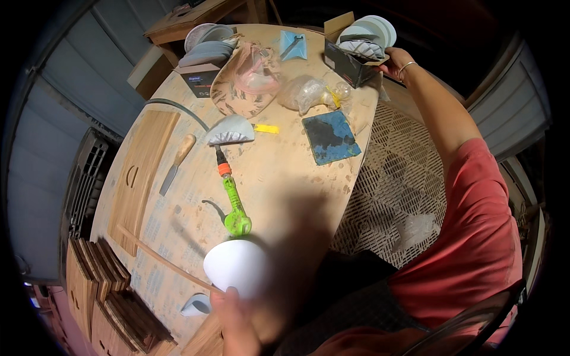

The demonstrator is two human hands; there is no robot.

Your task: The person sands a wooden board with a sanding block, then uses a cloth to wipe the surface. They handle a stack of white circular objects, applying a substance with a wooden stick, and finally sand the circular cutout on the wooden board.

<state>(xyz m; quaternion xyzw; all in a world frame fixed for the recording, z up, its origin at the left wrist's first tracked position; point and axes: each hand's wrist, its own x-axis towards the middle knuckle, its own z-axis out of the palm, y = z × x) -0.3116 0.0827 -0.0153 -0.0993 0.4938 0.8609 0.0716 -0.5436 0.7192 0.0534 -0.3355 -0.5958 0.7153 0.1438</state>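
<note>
Head view: left hand [234,323] low in frame grips a round white disc [234,267], thumb on its face, fingers underneath hidden. Disc sits over the near part of the workbench [285,151], just below the green air blow gun [236,221]. Thin wooden strip [169,261] runs up to the same thumb; can't tell if it's held too. Right arm is extended to the far right corner, right hand [398,63] at the edge of an open dark carton [346,65] packed with pale grey discs [378,28]; fingers partly hidden, can't tell whether they're closed on the flap, on a disc or on nothing. Step in hand, as judged: handling discs at the carton, one kept ready on the left. Next move calls for a sure right-hand pinch on whatever is wanted there, carton kept from tipping at the bench edge, and a steady left hold so the disc doesn't bend or knock the blow gun.
</note>
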